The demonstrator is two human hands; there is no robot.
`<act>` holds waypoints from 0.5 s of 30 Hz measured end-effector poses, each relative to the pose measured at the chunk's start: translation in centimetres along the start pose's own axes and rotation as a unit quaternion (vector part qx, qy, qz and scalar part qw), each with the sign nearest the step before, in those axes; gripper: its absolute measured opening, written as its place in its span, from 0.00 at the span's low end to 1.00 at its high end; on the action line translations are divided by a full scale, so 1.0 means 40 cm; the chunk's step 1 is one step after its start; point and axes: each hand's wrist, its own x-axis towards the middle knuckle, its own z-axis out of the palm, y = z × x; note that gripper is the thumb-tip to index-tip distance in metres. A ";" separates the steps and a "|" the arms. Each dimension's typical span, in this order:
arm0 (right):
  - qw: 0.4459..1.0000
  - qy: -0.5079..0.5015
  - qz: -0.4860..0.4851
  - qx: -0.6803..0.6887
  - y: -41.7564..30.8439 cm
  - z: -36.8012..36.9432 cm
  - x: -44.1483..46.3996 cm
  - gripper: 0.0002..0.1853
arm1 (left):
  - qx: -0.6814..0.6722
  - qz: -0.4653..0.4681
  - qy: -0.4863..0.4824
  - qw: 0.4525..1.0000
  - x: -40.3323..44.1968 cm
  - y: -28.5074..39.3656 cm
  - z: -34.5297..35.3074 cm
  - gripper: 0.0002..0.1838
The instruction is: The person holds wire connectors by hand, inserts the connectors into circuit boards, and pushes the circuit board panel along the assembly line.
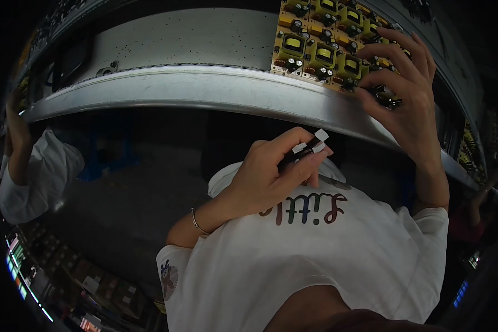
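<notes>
My left hand [276, 171] is held in front of my shirt, fingers closed round several small black pieces with white block-shaped ends [321, 135]. They look like black leads with white plugs, but the fingers hide most of them. My right hand [406, 91] arches over the near right part of a panel of circuit boards [310, 41]. Its thumb and index finger come together at the panel's near edge, and what they pinch is too small to make out. Dark parts with shiny tips [392, 103] show beneath that hand. Yellow-topped transformers [322, 53] stand in rows on the panel.
The panel lies on a pale speckled work surface [177, 36] with a raised metal rail [166, 88] along its near side. At the left is another person's arm and white sleeve [33, 177]. More boards [470, 146] appear at the far right. Cartons [105, 290] stand behind.
</notes>
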 end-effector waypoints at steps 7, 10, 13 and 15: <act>1.000 -0.009 0.008 -0.014 0.003 -0.001 -0.004 0.04 | 0.011 -0.024 -0.017 0.999 0.002 0.012 -0.003 0.07; 0.998 -0.040 0.019 -0.048 0.011 0.000 -0.012 0.03 | -0.003 0.014 0.001 1.000 0.001 -0.003 0.003 0.08; 0.998 0.047 -0.028 -0.002 0.016 0.021 -0.008 0.03 | 0.004 0.009 -0.005 1.000 0.000 -0.002 0.001 0.08; 1.000 0.010 0.001 -0.019 0.001 -0.001 -0.005 0.03 | -0.003 0.011 -0.001 1.000 0.000 0.000 0.003 0.08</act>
